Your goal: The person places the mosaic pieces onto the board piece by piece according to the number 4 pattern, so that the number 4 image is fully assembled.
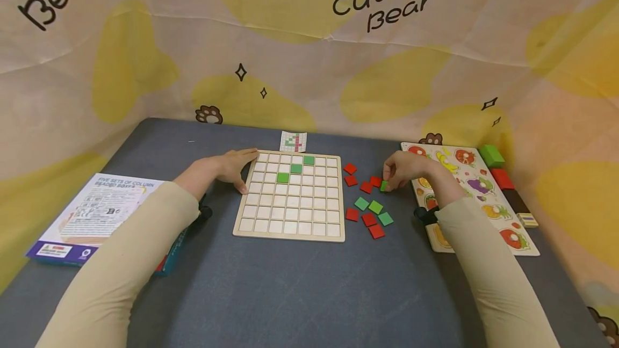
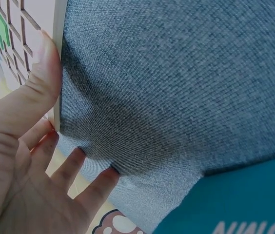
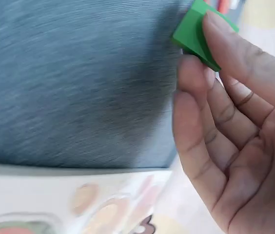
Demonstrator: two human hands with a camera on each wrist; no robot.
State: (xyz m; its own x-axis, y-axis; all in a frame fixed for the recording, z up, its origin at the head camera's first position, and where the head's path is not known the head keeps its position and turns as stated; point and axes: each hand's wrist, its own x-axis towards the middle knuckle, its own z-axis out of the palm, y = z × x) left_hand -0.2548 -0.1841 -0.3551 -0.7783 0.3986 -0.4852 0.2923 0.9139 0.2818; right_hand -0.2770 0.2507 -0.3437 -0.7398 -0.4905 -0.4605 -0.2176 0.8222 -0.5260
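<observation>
A wooden grid board [image 1: 289,232] lies mid-table, with three green tiles in a diagonal, among them one green tile [image 1: 296,168]. At its upper left, my left hand [image 1: 231,168] touches the board's side edge, thumb on the rim and fingers spread fairly straight in the left wrist view. Right of the board, my right hand [image 1: 400,169] pinches a green square tile [image 3: 193,31] between thumb and fingertips. Beneath and beside this hand lie loose red tiles, such as one red tile [image 1: 350,168], and loose green tiles, including one green tile [image 1: 375,207].
Behind the board stands a small pattern card [image 1: 293,142]. A fruit-picture board [image 1: 519,246] lies at right, with a green block [image 1: 491,156], a red block [image 1: 503,179] and a dark strip beyond it. At left is a white and purple box [image 1: 92,208] over a teal one.
</observation>
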